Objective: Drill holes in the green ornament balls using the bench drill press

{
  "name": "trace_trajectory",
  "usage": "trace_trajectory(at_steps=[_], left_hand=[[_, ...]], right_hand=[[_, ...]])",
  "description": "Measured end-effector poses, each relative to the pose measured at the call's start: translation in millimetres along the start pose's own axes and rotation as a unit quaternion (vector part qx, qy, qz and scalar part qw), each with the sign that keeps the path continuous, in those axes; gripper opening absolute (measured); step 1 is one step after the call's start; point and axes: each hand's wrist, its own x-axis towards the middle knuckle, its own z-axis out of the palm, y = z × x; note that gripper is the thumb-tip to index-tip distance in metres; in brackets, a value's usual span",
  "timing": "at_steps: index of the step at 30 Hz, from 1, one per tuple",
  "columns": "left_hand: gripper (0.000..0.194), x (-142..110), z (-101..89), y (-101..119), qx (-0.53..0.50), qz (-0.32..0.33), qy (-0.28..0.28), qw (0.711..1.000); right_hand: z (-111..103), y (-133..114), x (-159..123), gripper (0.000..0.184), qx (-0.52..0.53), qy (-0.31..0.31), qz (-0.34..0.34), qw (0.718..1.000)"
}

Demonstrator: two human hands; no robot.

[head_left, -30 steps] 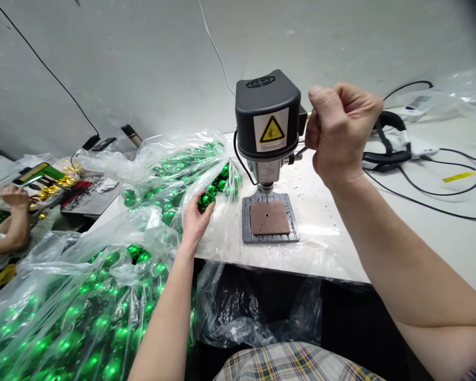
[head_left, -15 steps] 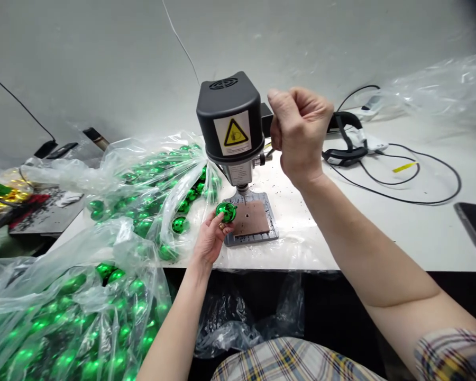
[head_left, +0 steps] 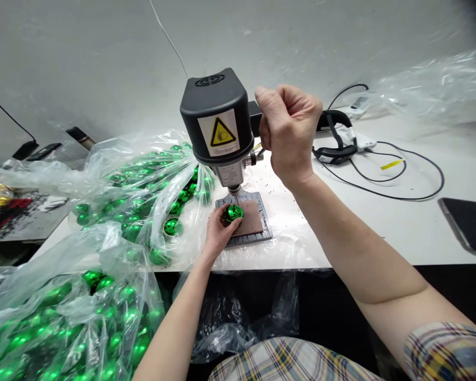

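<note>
Between the thumb and fingers of my left hand point(head_left: 218, 230) is a shiny green ball ornament point(head_left: 235, 212). It sits over the brown board point(head_left: 252, 222) on the metal base point(head_left: 266, 228) of a small bench drill press point(head_left: 218, 116), just below the chuck point(head_left: 234, 189). Raised beside the black motor housing, my right hand point(head_left: 291, 129) is closed in a fist around the end of the press's feed lever; the grip itself is mostly hidden by the fingers.
Clear plastic bags point(head_left: 103, 233) full of green balls lie left of the press and in front of the table point(head_left: 313, 248). To the right are a black head strap device point(head_left: 335, 151) with a cable and a phone point(head_left: 468, 225). Dark shavings dot the tabletop.
My left hand has turned and brought the green ball right, over the brown board beneath the chuck. My right hand keeps its hold on the lever. The whole view has shifted slightly.
</note>
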Motion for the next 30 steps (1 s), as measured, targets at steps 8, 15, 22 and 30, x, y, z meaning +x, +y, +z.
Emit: trace_trajectory(at_steps=[8, 15, 22, 30], left_hand=[[0.051, 2, 19.5, 2, 0.143, 0.092, 0.051, 0.984], [0.054, 5, 29.4, -6, 0.062, 0.087, 0.045, 0.993], [0.059, 2, 28.4, -10, 0.029, 0.079, 0.039, 0.996], [0.057, 3, 29.1, -12, 0.018, 0.073, 0.034, 0.997]], right_hand=[[-1, 6, 1, 0.063, -0.049, -0.011, -0.011, 0.999], [-1, 1, -2, 0.054, -0.046, 0.005, 0.003, 0.999], [0, -1, -3, 0.052, -0.003, 0.012, -0.015, 1.0], [-8, -1, -20, 0.05, -0.004, -0.001, -0.063, 0.998]])
